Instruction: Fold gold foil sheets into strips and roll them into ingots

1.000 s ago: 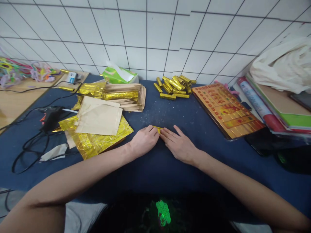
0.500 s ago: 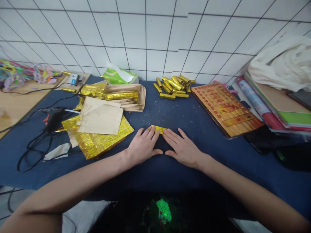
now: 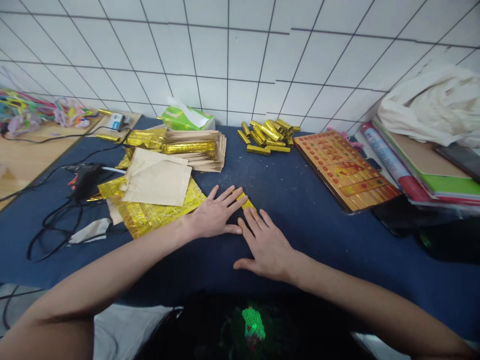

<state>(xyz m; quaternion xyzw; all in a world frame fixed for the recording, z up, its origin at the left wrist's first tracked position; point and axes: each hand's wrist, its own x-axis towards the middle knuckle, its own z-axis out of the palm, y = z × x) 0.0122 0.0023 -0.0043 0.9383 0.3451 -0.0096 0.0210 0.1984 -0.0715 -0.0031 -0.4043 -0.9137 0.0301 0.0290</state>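
L fingers & R fingers prob. touch gold strip.

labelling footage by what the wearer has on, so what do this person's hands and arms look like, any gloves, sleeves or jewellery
The left hand and right hand are bare: no gloves, rings, watch or bracelets visible. No sleeves show on the left arm or right arm, nor any markings or cables.
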